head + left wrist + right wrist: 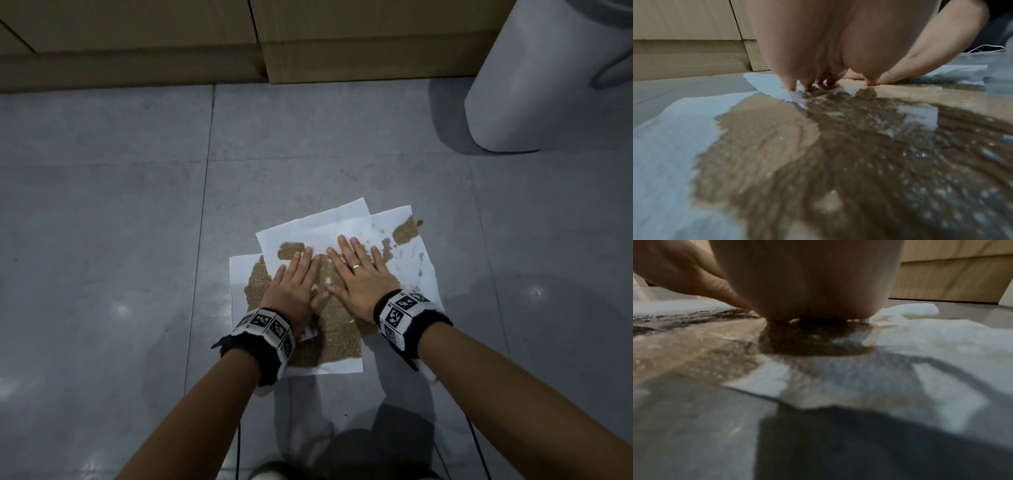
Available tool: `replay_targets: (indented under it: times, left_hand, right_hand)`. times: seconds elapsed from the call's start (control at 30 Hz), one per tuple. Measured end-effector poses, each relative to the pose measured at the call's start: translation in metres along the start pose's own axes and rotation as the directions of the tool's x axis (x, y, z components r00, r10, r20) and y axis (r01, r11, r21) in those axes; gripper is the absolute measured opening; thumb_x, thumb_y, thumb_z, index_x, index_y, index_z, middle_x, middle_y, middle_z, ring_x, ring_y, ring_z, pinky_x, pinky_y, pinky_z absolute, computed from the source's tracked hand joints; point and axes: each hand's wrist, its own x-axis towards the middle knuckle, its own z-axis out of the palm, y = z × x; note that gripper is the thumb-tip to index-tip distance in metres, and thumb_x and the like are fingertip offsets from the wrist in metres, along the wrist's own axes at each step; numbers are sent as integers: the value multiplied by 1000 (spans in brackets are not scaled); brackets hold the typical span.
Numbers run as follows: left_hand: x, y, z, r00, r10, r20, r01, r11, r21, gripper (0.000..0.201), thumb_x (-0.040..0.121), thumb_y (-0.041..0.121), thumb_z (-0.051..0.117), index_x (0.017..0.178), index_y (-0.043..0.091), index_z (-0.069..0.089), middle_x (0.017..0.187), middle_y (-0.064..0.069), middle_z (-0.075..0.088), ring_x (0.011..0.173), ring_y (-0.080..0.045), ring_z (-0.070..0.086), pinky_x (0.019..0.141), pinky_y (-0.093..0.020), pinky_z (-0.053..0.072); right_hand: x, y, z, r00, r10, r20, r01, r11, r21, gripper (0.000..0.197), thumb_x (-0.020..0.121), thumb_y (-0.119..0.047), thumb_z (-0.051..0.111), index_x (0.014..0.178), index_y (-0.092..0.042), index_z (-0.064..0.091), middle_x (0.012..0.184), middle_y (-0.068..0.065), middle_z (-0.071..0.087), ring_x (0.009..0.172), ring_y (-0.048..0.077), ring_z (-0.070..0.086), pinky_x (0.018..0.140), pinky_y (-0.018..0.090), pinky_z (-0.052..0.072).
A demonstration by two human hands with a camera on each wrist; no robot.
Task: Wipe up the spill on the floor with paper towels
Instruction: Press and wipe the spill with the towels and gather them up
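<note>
Several white paper towels (pixel 329 222) lie overlapped and flat on the grey tile floor (pixel 102 205), soaked through with brown spill stains (pixel 335 339). My left hand (pixel 294 277) presses flat on the towels with straight fingers, palm down. My right hand (pixel 359 274), wearing a ring, presses flat beside it, thumbs nearly touching. In the left wrist view the wet brown patch (pixel 797 154) spreads under the left hand's fingertips (pixel 792 87). The right wrist view shows the palm of my right hand (pixel 807 288) on damp towel (pixel 920 340). A small brown drop (pixel 419 223) sits on the floor at the towels' far right corner.
Wooden cabinet fronts (pixel 171 44) run along the far edge of the floor. A white rounded bin or appliance (pixel 534 78) stands at the far right. Thin black cables (pixel 476 442) trail from my wrists toward me. Bare tile lies left and right of the towels.
</note>
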Motion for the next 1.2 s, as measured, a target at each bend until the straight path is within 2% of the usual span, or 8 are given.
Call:
replay_targets:
  times: [0.3, 0.4, 0.5, 0.6, 0.7, 0.87, 1.0, 1.2]
  left_hand:
    - [-2, -5, -9, 998, -50, -27, 49, 997, -62, 65, 95, 54, 21, 147, 20, 4, 156, 1, -3, 144, -17, 2, 114, -38, -2]
    - [-16, -13, -5, 982, -115, -147, 112, 993, -30, 83, 85, 67, 0, 145, 14, 23, 153, -8, 17, 139, -28, 23, 110, -45, 10]
    - [-27, -24, 5, 994, -106, -33, 104, 993, -58, 99, 68, 71, -28, 146, 17, 2, 149, -3, -10, 140, -23, -5, 109, -39, -7]
    - [-29, -23, -1, 997, -70, 9, 70, 996, 50, 70, 92, 55, 5, 139, 15, 38, 144, -9, 39, 130, -29, 41, 104, -48, 24]
    - [-27, -25, 6, 999, 26, 21, -28, 996, 83, 57, 87, 46, 28, 129, 14, 51, 133, -7, 54, 119, -25, 54, 95, -46, 41]
    - [-29, -27, 11, 1000, 21, 5, -21, 1000, 11, 60, 88, 45, 24, 136, 14, 41, 142, -8, 42, 128, -26, 45, 97, -44, 42]
    - [-26, -33, 2, 998, 47, 39, -46, 999, -24, 79, 74, 57, -9, 146, 27, 1, 153, 6, -9, 144, -16, -1, 115, -35, 1]
    - [-41, -55, -4, 965, -262, -3, 254, 940, -226, 105, 72, 81, 29, 143, 21, -19, 152, -5, -24, 139, -19, -21, 112, -40, -10]
  right_hand:
    - [0, -5, -17, 998, 16, 66, -19, 999, 39, 68, 95, -55, 20, 147, -23, -9, 155, 3, -19, 142, 22, -17, 114, 46, -8]
    - [1, -11, -27, 999, 46, -7, -45, 994, 101, 70, 95, -55, 21, 147, -19, -8, 156, 3, -17, 142, 22, -17, 113, 47, -9]
    - [8, -18, -31, 999, -20, -50, 24, 997, 69, 70, 97, -50, 24, 146, -18, -13, 154, 2, -23, 141, 21, -21, 114, 46, -7]
    - [17, -23, -26, 998, -67, -15, 68, 997, 36, 67, 98, -45, 25, 146, -19, -13, 153, 1, -24, 142, 20, -19, 114, 45, -4]
    - [21, -24, -14, 996, -91, 25, 92, 995, -28, 65, 97, -48, 19, 146, -21, -14, 154, 0, -23, 142, 20, -19, 113, 45, -9]
    - [24, -20, -9, 994, -100, 35, 100, 995, -27, 65, 96, -51, 17, 146, -22, -14, 153, -3, -25, 141, 19, -21, 112, 44, -12]
    - [21, -21, -17, 995, -90, 39, 90, 996, 8, 66, 96, -51, 19, 146, -22, -13, 154, -1, -23, 142, 19, -19, 113, 43, -10]
    - [-8, -35, 0, 974, -222, -44, 218, 973, -68, 69, 86, -58, 0, 137, -18, -25, 145, 2, -29, 138, 21, -24, 108, 41, -17]
